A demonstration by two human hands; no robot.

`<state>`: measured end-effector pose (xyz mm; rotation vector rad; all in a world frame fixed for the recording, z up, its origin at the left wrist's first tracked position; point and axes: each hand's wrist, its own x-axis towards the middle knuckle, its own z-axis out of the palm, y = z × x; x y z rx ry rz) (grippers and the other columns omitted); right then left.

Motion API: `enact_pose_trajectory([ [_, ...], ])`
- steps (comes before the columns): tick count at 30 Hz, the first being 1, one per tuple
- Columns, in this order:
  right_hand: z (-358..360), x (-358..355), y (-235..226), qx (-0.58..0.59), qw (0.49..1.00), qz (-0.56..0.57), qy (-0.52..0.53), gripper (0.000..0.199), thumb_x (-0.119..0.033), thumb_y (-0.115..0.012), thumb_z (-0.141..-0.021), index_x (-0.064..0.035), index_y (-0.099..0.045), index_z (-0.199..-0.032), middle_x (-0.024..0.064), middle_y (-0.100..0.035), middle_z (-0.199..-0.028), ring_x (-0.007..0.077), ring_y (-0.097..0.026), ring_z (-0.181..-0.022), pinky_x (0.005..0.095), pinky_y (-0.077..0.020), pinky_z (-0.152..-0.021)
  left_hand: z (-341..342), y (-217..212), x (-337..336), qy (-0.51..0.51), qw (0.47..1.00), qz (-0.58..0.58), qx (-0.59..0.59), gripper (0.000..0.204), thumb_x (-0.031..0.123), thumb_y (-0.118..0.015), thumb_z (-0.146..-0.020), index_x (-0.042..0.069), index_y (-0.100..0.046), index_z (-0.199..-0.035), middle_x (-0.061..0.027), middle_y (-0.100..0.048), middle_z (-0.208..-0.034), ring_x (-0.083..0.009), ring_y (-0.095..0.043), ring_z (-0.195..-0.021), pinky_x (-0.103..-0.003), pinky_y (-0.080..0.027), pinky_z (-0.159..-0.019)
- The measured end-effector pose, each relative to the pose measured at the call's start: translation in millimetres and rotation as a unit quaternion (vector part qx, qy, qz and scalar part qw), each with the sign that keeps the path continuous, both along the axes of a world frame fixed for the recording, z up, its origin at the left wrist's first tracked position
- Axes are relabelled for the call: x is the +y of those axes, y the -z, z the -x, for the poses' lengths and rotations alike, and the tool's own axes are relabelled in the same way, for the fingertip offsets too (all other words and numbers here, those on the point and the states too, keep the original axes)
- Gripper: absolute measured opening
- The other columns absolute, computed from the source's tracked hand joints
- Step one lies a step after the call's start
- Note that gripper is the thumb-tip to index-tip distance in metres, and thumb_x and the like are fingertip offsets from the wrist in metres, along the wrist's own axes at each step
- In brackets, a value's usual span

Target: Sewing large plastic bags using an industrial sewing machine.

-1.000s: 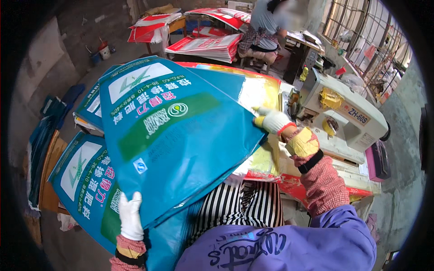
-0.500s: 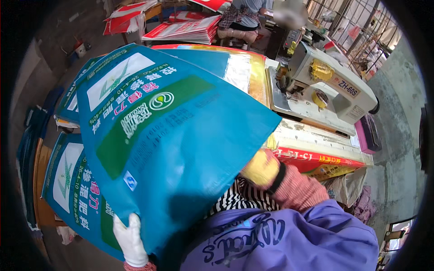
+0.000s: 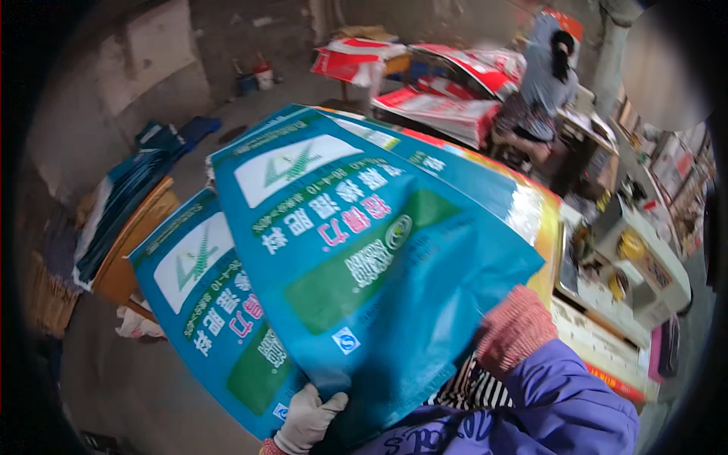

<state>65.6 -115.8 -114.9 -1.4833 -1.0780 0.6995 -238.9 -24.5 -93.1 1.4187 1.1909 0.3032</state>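
Note:
A large blue-green woven sack [image 3: 413, 322], with a white panel and a green band, lies flat and slanted in front of me. My left hand [image 3: 307, 418], in a white glove, is closed on its near left corner, thumb on top. At the sack's right edge, a pink knit cuff [image 3: 519, 326] marks my right arm; that hand is hidden by the sack, so its fingers do not show. A second sack of the same kind [image 3: 201, 262] hangs partly beneath the first, at its left. More blue sacks lie under them on the far side.
A pale sewing machine [image 3: 641, 262] stands on the work table at the right. Red and white sacks [image 3: 447, 106] are stacked at the back, near a seated person [image 3: 550, 83]. Folded blue sacks [image 3: 129, 201] rest on a wooden stand [image 3: 144, 227] at the left.
My view has turned left, so the scene sits farther right and lower. The left hand keeps its hold on the sack's corner. The right hand's yellow glove, visible before, is now hidden.

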Motion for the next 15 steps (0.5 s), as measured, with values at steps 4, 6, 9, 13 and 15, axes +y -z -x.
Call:
enact_pose_trajectory([
  [4, -32, -32, -3, 0.14, 0.988, 0.014, -0.066, 0.043, -0.013, -0.062, -0.077, -0.0064, -0.053, -0.118, 0.0095, -0.057, -0.112, 0.0279, -0.054, -0.1, 0.0355, -0.0417, -0.092, 4, 18, -1, 0.025, 0.974, 0.086, -0.206, 0.042, 0.019, -0.067, -0.08, -0.004, -0.051, -0.112, -0.0061, -0.058, -0.102, -0.0127, -0.052, -0.09, -0.027, -0.042, -0.08],
  [6, -28, -16, -11, 0.219, 0.971, 0.036, -0.09, 0.042, -0.013, -0.062, -0.077, -0.0066, -0.053, -0.118, 0.009, -0.058, -0.111, 0.0277, -0.055, -0.099, 0.0352, -0.0418, -0.091, 5, 29, -2, 0.003, 0.976, 0.077, -0.201, 0.037, 0.021, -0.065, -0.083, -0.005, -0.054, -0.106, -0.0047, -0.059, -0.095, -0.0123, -0.053, -0.085, -0.026, -0.043, -0.075],
  [9, -37, -31, -52, -0.46, 0.847, 0.177, -0.202, 0.031, -0.019, -0.062, -0.08, -0.0053, -0.06, -0.107, 0.0085, -0.06, -0.109, 0.0264, -0.056, -0.099, 0.0336, -0.0446, -0.088, 16, 53, 3, 0.095, 0.99, -0.012, -0.107, 0.036, 0.028, -0.058, -0.088, -0.006, -0.057, -0.098, -0.0039, -0.057, -0.082, -0.0106, -0.051, -0.071, -0.026, -0.044, -0.063],
  [13, -110, -53, -93, 0.126, 0.926, -0.081, -0.347, 0.021, -0.016, -0.056, -0.082, 0.0025, -0.065, -0.089, 0.0242, -0.064, -0.087, 0.0283, -0.064, -0.072, 0.0344, -0.0513, -0.064, -1, 49, 5, 0.034, 0.967, -0.068, -0.245, 0.026, 0.022, -0.054, -0.089, 0.001, -0.058, -0.105, -0.0102, -0.053, -0.072, -0.0159, -0.052, -0.062, -0.031, -0.043, -0.052],
  [15, -105, -35, -114, -0.295, 0.943, -0.035, 0.152, 0.029, -0.02, -0.057, -0.083, -0.0015, -0.062, -0.105, 0.0162, -0.066, -0.093, 0.0279, -0.065, -0.083, 0.0338, -0.0501, -0.072, 11, 60, 21, 0.225, 0.847, -0.481, 0.009, 0.026, 0.012, -0.049, -0.09, 0.003, -0.055, -0.114, -0.0112, -0.051, -0.07, -0.0232, -0.055, -0.066, -0.032, -0.045, -0.056],
])
